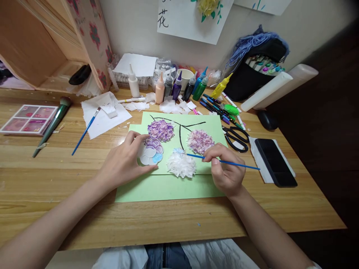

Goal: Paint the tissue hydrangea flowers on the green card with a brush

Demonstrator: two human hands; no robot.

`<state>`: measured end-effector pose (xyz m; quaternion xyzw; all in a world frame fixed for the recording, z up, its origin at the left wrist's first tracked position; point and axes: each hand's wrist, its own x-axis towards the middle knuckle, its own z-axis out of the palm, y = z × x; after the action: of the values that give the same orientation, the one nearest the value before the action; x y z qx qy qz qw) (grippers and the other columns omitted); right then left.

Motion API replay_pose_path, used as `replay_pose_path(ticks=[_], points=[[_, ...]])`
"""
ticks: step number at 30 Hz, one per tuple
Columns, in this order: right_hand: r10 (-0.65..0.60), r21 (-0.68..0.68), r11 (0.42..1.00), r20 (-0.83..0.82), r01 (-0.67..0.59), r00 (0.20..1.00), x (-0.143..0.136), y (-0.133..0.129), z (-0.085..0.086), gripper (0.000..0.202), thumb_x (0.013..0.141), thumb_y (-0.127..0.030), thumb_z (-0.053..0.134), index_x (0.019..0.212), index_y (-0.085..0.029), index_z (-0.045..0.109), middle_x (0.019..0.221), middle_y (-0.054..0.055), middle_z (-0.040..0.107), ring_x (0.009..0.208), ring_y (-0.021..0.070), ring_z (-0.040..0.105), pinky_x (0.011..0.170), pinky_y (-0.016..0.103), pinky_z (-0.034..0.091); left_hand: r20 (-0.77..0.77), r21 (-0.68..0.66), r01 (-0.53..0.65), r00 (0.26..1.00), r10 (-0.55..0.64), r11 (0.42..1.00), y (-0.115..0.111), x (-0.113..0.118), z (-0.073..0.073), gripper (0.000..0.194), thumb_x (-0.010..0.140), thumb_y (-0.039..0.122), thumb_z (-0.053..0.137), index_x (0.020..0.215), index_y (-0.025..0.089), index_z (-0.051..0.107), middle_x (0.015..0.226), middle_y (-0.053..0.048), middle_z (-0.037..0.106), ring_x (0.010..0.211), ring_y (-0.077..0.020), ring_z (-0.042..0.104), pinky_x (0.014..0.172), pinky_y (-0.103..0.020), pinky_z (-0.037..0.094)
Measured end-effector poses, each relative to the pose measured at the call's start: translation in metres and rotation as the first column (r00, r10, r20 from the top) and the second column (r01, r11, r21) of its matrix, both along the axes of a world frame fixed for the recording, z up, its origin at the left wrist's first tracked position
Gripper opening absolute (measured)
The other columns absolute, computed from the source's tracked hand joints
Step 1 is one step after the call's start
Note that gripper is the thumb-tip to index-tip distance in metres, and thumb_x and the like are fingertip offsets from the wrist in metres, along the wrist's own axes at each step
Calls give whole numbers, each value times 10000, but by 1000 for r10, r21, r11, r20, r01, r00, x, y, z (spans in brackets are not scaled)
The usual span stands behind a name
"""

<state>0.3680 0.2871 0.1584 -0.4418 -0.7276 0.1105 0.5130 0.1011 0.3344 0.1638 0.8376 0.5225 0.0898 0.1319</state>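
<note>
My right hand [226, 170] is closed around a thin blue paintbrush [238, 163]. The brush's tip touches the upper edge of a white paper flower [181, 166], where a little pale blue shows. With thumb and fingers my left hand [125, 158] grips the rim of a small round white palette [150, 154], which has purple and light blue paint in its wells. Beneath them lies green paper [168, 188] with black drawn stems [181, 136]. Two purple-tinted paper flowers sit on it, one at upper left [160, 130] and one at right [200, 141].
Paint bottles [176, 87] and paper scraps line the back. Pens [215, 108], black scissors [237, 138] and a phone [276, 162] lie to the right. At left are another blue paintbrush [86, 129], a white sheet [117, 119], a large green-handled brush [53, 121] and a palette box [29, 118].
</note>
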Motion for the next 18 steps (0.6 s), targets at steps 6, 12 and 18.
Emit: replay_pose_path(ticks=[6,12,18], points=[[2,24,1000,-15,-2,1000,0,0,1,186,829,-108,460,739,-222,575,653,5,580,594,166,553,566,320,439,-5,11,-1,1000,1,1000,0,-1,-2,739,768,639,630,1341,217,427,1273,-121,517,874,-262,634,679,-385,528],[14,29,999,20,-14,1000,0,0,1,191,830,-94,456,746,-223,570,650,2,579,603,164,557,574,316,441,8,26,9,1000,-9,1000,1,-1,-3,743,766,639,638,1334,206,432,1267,-124,522,860,-262,632,677,-390,524],[20,23,1000,46,-21,999,-1,1,2,194,824,-95,452,733,-221,568,624,1,570,575,162,553,548,309,438,7,16,5,1000,-5,1000,1,-1,-2,743,772,633,634,1342,199,434,1271,-125,520,861,-267,632,674,-395,521]])
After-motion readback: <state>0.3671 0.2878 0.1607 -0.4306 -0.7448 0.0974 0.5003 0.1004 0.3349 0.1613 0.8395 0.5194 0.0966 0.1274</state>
